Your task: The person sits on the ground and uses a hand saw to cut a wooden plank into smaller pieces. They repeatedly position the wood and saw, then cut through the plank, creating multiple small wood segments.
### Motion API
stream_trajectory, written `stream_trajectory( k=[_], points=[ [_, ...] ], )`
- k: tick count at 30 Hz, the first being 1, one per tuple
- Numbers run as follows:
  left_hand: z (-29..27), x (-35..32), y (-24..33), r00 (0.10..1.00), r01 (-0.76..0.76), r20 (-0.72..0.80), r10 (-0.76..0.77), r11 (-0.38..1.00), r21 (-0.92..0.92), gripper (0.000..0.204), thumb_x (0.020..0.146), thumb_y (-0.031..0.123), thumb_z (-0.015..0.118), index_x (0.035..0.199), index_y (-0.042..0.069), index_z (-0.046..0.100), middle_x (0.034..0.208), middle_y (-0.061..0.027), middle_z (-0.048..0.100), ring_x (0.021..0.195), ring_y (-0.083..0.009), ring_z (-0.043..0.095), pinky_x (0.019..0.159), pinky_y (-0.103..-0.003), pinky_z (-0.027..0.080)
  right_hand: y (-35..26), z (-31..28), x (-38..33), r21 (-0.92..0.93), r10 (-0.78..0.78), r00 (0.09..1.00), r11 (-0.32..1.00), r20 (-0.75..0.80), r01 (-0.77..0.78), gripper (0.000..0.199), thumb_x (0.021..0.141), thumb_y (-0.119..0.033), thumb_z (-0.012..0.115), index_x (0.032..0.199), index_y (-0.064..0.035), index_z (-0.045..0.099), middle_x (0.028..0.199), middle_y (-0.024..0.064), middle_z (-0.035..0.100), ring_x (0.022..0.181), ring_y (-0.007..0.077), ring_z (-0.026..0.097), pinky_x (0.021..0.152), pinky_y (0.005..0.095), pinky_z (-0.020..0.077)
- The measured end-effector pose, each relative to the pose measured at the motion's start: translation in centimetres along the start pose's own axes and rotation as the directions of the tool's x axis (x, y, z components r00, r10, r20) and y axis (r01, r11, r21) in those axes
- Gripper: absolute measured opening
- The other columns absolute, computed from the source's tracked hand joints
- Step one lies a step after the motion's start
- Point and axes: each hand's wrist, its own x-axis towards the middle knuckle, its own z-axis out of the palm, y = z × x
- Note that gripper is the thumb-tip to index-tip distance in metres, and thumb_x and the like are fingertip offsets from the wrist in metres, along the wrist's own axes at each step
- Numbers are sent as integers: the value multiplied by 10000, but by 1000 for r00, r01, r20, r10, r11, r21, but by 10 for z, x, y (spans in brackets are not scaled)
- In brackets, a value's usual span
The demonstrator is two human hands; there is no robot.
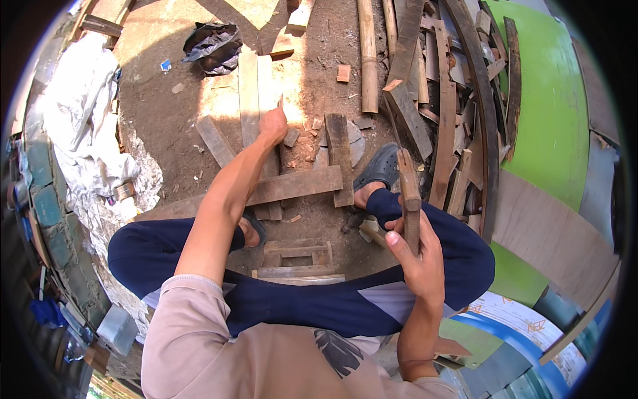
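A: Nearest items?
B: Shirt [266,359], beige, dark leaf print. Trousers [286,302], navy, knees spread wide.

A: Right hand?
B: Right hand [424,266], one, closed around a wooden-handled tool [410,189], above the right leg. Thin blade, seen nearly edge-on, points away from the body; exact kind of tool uncertain.

A: Between the feet?
B: Low wooden frame [298,253], on the dirt floor. Grey clog [377,167], on the right foot.

A: Further out?
B: Long board [296,186], weathered, lying crosswise; its right end meets a short plank [338,143].

A: Left hand?
B: Left hand [273,125], one, arm outstretched, fingers narrow, just beside two parallel boards [248,93] in view. Cannot tell whether it grips anything or touches wood.

A: Farthest?
B: Small block [343,73], orange-brown. Bamboo pole [369,60], lengthwise, with scrap timber [442,113] heaped to its right. Plastic bag [216,50], black, crumpled, left of the parallel boards.
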Motion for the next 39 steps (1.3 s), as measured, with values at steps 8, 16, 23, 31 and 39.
stream_trajectory(
  k=[8,16,23,31,39],
  points=[
    [-22,-11,-14,994,-94,-52,100,990,106,243,959,127,597,1028,-32,768,1047,-265,759,1006,-412,747,843,-498,603,-3,2,-2,-35,-42,999,998,8,43,511,959,-274,723,1344,43,615,1073,87,609,961,190,618,903,329,495],
    [-7,-37,-51,808,-462,-190,558,800,383,198,885,140,673,1039,63,770,1135,-113,717,1173,-277,651,944,-455,535,-2,1,-6,-39,-3,1000,999,7,4,442,947,-236,737,1317,-8,656,1276,129,652,973,212,656,914,353,528],
    [4,-36,-4,712,-680,451,538,372,632,240,875,212,718,1091,141,794,1242,-52,709,1292,-210,590,1166,-466,324,0,0,-5,-82,9,1000,997,-6,-10,509,930,-245,752,1342,27,628,1197,133,646,955,222,639,900,350,519],
    [4,-4,9,652,-758,702,287,249,602,250,826,285,778,1061,206,808,1131,15,777,1123,-160,687,1104,-409,341,-9,-5,3,-31,41,999,999,17,-41,546,936,-223,749,1398,29,601,1415,222,603,1288,358,597,1095,411,449],
    [-14,-13,22,548,-835,755,361,178,521,183,850,250,752,1019,199,804,1141,9,772,1210,-169,635,1059,-398,380,0,-4,-1,-72,42,999,996,-9,-43,510,938,-250,753,1321,61,625,1389,249,603,1242,409,612,1072,411,461]
  ],
)
